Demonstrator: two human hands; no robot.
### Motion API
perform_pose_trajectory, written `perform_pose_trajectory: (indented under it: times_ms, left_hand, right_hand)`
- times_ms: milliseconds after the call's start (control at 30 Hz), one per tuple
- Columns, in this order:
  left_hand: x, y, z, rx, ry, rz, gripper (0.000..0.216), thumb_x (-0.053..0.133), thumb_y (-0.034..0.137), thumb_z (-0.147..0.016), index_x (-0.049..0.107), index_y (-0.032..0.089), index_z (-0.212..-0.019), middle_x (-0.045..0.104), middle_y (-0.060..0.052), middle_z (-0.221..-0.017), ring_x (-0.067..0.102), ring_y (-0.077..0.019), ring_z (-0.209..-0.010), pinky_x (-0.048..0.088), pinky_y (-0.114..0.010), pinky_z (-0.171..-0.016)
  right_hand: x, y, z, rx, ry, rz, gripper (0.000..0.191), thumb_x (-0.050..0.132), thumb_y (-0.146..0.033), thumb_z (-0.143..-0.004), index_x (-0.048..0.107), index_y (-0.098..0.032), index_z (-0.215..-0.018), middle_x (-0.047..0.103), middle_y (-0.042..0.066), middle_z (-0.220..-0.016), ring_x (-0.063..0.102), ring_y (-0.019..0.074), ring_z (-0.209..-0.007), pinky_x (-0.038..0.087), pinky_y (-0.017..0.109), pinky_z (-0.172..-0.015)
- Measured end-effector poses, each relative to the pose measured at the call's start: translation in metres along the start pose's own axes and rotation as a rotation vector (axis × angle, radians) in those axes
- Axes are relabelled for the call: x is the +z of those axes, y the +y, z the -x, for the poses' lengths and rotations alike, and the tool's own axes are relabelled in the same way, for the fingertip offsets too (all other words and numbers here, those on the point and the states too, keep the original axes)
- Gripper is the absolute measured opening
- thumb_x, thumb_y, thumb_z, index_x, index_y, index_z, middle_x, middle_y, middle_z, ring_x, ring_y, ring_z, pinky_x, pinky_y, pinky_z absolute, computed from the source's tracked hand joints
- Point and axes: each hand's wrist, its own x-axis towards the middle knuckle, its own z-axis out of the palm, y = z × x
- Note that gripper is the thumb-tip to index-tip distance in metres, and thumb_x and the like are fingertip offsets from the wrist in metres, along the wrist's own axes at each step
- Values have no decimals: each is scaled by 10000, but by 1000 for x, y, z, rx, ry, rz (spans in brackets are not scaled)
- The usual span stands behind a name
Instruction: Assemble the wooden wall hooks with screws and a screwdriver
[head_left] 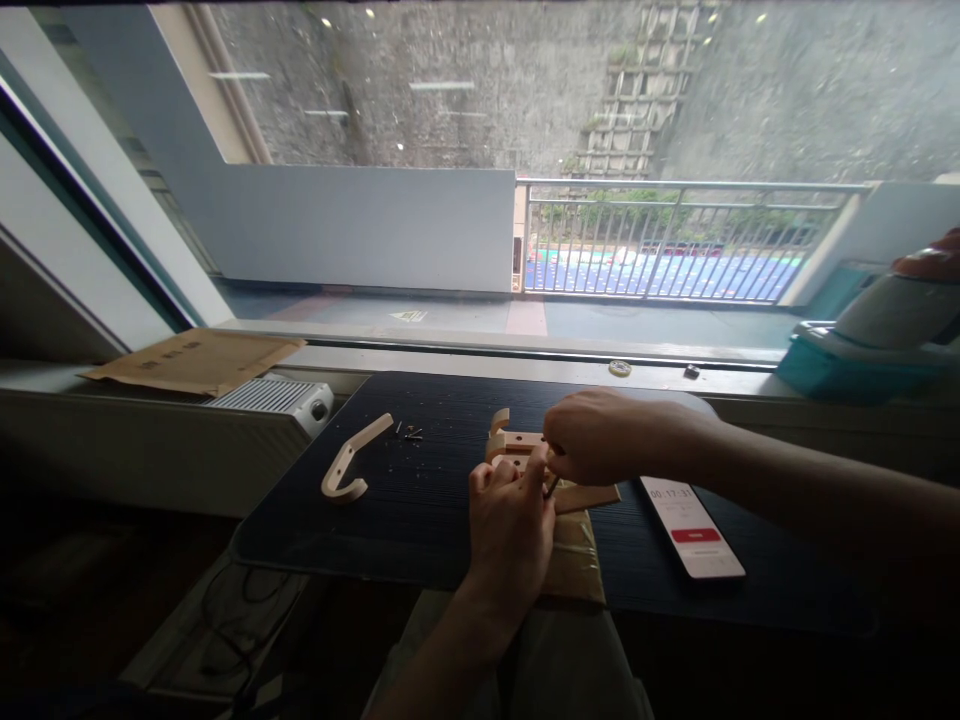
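Note:
My left hand (510,515) is closed over light wooden pieces (517,440) with dark screw holes, pressing them onto a tape-wrapped package (574,575). Closed in a fist just above is my right hand (600,432), gripping a thin-shafted tool (553,487). The shaft slants down beside the left fingertips; the handle is hidden. From under the hands a flat wooden strip (592,497) sticks out to the right. A separate wooden hook (346,462), curved at its near end, lies to the left, close to several small screws (412,434).
A phone (694,530) showing a timer lies on the dark table (427,550) by my right forearm. Along the windowsill stand a tape roll (619,368) and a teal box (855,370). Beyond the table's left edge are a white heater (289,400) and a brown envelope (199,360).

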Motion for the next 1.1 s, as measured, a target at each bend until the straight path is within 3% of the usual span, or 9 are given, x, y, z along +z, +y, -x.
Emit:
perform_pose_trajectory:
  times_ms: [200,367,600,833,967,1100]
  left_hand:
    - [1,-2,-1,3,1,-25,536,631,125,-740,404,223,-1216,684,-37,-956,556,-232,-987,316,-418,-872]
    - [2,-2,-2,5,18,-10,484,621,109,-737,434,241,-1164,697,-9,-860,571,-229,-937,315,-410,-845]
    - [0,0,-1,3,21,35,337,647,102,-717,489,248,-976,698,25,-785,573,-220,-923,300,-412,-864]
    - [-2,1,-1,11,5,10,494,619,86,-724,430,241,-1154,701,12,-835,563,-225,-957,300,-416,-858]
    - [-1,0,-1,6,10,-3,479,617,111,-742,432,228,-1168,698,-8,-847,563,-234,-968,307,-415,-859]
    - [0,0,-2,1,19,-21,485,620,98,-738,442,235,-1168,693,-9,-871,573,-233,-946,311,-410,-850]
  right_hand:
    - [-7,-1,7,-64,15,-6,279,598,-172,-711,661,-162,-982,653,58,-827,568,175,-725,340,259,-547]
    - [-7,-5,10,-115,49,-13,231,534,-33,-720,684,-157,-843,653,70,-749,571,166,-674,340,269,-550]
    - [5,1,-3,-120,90,27,200,525,-148,-776,670,-122,-912,638,81,-716,570,177,-668,336,267,-546]
    - [2,1,5,-36,41,31,163,531,-216,-769,656,-141,-843,631,57,-754,542,151,-662,323,255,-546]
    - [-8,-4,14,-62,3,33,210,562,-118,-707,653,-153,-894,636,44,-776,542,146,-673,320,245,-534]
    - [-7,-9,13,-71,10,29,213,495,-33,-738,667,-127,-821,639,55,-747,554,145,-673,324,251,-541]
